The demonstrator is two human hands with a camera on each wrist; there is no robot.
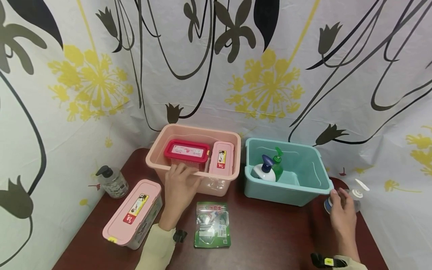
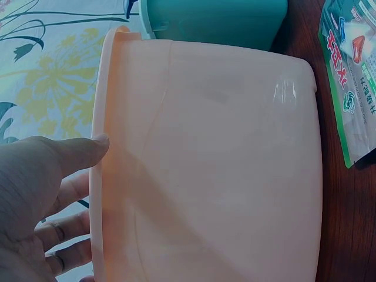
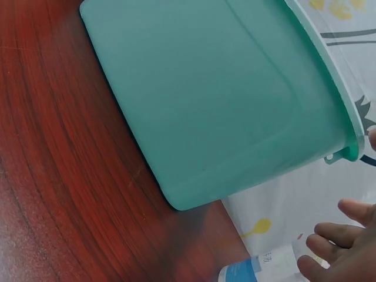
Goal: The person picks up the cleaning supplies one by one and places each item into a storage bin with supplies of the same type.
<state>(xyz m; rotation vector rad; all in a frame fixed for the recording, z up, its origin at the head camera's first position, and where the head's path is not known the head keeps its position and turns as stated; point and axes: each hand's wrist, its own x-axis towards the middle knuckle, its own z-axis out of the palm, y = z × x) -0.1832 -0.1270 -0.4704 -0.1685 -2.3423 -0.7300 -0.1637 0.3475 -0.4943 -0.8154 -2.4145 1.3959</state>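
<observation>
My left hand (image 1: 181,187) holds the front rim of a pink plastic bin (image 1: 158,167); in the left wrist view the thumb lies over the rim, fingers behind it. Inside the bin are a red-lidded container (image 1: 187,150) and a pink-lidded box (image 1: 221,159). My right hand (image 1: 343,213) is by the right front corner of a teal bin (image 1: 280,191), its fingers loosely spread in the right wrist view. The teal bin contains a white bottle with a blue pump (image 1: 264,170) and a green pump bottle (image 1: 278,165). Partly hidden behind the right hand stands a clear white-pump bottle (image 1: 357,195).
On the left of the brown table (image 1: 270,232) are a long pink-lidded box (image 1: 135,213) and a clear bottle with a black pump (image 1: 113,182). A green-edged pouch (image 1: 212,225) lies in front of the pink bin. A patterned curtain (image 1: 202,75) hangs behind.
</observation>
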